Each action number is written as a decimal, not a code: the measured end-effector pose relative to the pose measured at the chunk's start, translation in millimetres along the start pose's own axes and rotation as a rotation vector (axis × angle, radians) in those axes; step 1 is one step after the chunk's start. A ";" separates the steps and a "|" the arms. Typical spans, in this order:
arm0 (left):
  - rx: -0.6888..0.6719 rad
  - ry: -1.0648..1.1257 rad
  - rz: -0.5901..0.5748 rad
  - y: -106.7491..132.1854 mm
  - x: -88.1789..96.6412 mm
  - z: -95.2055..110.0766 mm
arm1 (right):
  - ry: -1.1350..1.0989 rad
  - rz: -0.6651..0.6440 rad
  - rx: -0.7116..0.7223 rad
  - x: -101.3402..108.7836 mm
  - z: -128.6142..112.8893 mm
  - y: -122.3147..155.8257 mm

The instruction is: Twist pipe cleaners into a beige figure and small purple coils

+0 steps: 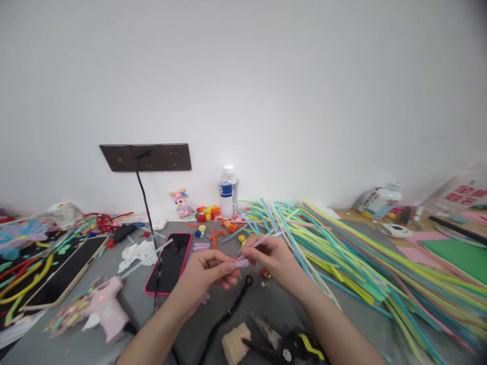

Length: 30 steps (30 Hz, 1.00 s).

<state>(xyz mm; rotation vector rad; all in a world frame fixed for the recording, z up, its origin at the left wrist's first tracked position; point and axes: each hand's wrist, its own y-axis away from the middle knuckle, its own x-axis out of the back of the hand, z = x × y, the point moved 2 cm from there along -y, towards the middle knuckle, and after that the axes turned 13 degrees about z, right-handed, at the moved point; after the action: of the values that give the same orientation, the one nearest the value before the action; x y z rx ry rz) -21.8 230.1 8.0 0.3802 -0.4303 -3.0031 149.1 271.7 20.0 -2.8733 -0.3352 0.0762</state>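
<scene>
Pinched between my two hands is a light purple pipe cleaner (241,263), folded at the end near my left fingers. My left hand (209,271) is closed on that folded end. From my right hand (271,256), also closed on it, a straight purple length sticks up and to the right. Short purple folded pieces (201,246) lie on the grey mat behind my left hand. A black cord with a looped end (248,280) runs below the hands. Scissors (283,350) with black and yellow handles lie near my right forearm, beside a beige bundle (236,343).
A large pile of coloured pipe cleaners (342,248) spreads across the right. On the left lie a pink-edged phone (169,263), another phone (66,274) and a pink glue gun (108,309). A bottle (229,192) stands by the wall, where a black cable (143,195) hangs.
</scene>
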 end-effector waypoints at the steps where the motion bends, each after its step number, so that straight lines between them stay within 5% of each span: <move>1: -0.008 -0.021 -0.001 -0.8 0.2 -0.9 | 0.015 0.013 0.003 -0.3 1.3 0.1; 13: -0.069 -0.015 0.063 -2.7 2.4 0.0 | 0.058 -0.019 0.060 -3.9 -6.3 4.6; 17: -0.024 -0.028 -0.052 0.3 1.8 -0.3 | 0.025 -0.017 0.000 -2.3 -3.2 4.5; 22: 0.139 -0.073 -0.294 7.4 1.6 -3.6 | -0.072 -0.220 -0.174 -5.4 -0.9 8.5; 30: 0.317 0.029 -0.338 4.9 3.3 -10.3 | -0.107 -0.237 -0.171 -5.8 -3.7 11.4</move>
<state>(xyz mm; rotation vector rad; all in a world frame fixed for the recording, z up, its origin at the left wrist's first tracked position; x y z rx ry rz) -22.1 222.3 -0.9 0.5707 -0.9323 -3.2453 146.2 258.7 20.9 -2.9774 -0.7339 0.1660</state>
